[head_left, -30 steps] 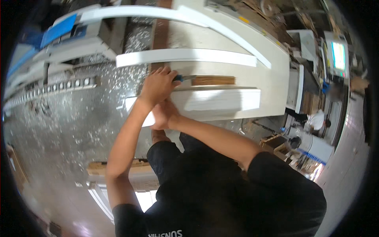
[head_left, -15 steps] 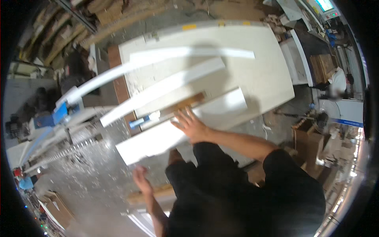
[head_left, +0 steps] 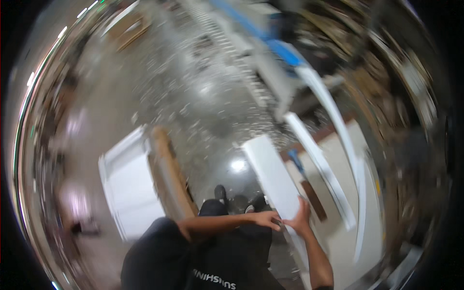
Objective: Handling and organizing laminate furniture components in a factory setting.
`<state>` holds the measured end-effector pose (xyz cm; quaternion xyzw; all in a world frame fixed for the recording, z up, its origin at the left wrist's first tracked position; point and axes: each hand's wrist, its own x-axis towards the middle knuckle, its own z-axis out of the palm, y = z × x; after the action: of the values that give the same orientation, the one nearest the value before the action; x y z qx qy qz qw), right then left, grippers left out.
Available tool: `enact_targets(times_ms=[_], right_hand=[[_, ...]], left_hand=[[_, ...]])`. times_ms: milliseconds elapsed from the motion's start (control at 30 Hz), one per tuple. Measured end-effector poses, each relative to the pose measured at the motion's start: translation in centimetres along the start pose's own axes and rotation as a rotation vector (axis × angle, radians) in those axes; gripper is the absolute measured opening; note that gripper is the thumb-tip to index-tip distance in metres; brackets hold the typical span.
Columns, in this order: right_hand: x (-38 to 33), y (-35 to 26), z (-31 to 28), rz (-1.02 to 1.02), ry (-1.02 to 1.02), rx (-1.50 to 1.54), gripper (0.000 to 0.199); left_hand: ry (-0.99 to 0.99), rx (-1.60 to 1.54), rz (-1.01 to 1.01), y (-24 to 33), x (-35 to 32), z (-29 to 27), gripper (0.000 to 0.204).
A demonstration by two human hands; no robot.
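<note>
I find my left hand (head_left: 267,219) at the near edge of the white board (head_left: 274,174) along the table's (head_left: 340,244) side, my right hand (head_left: 300,220) spread across it, grips indeterminable; uneven pressure could tip its overhanging end.

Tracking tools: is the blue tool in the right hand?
No, the blue tool lies on the table, apart from the right hand.

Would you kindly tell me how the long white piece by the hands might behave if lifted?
The long white piece would probably be stiff, since its edges run straight past the right hand. Long and narrow, it might dip if lifted off-centre. Its smooth-looking face could feel slippery.
</note>
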<state>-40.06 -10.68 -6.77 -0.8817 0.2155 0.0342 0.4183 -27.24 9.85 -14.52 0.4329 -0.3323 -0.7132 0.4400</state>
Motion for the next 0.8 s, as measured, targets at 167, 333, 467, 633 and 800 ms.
enact_targets(times_ms=[167, 333, 467, 633, 800], right_hand=[[1.7, -4.1, 0.4, 0.051, -0.277, 0.233, 0.141], [7.9, -19.8, 1.9, 0.264, -0.542, 0.442, 0.125], [14.1, -26.6, 8.2, 0.144, -0.678, 0.379, 0.115], [20.9, -39.3, 16.5, -0.126, -0.872, 0.267, 0.119], [24.0, -47.9, 22.3, -0.161, -0.973, 0.1, 0.114]], left_hand=[[0.107, -0.279, 0.314, 3.4, -2.9, 2.1, 0.084], [0.511, -0.649, 0.555, 9.6, -13.8, 0.1, 0.103], [0.699, -0.779, 0.708, 10.4, -22.0, -3.6, 0.093], [1.002, -1.024, 0.749, 9.9, -32.4, -9.0, 0.08], [1.207, -1.124, 0.89, 8.6, -42.8, -16.0, 0.067]])
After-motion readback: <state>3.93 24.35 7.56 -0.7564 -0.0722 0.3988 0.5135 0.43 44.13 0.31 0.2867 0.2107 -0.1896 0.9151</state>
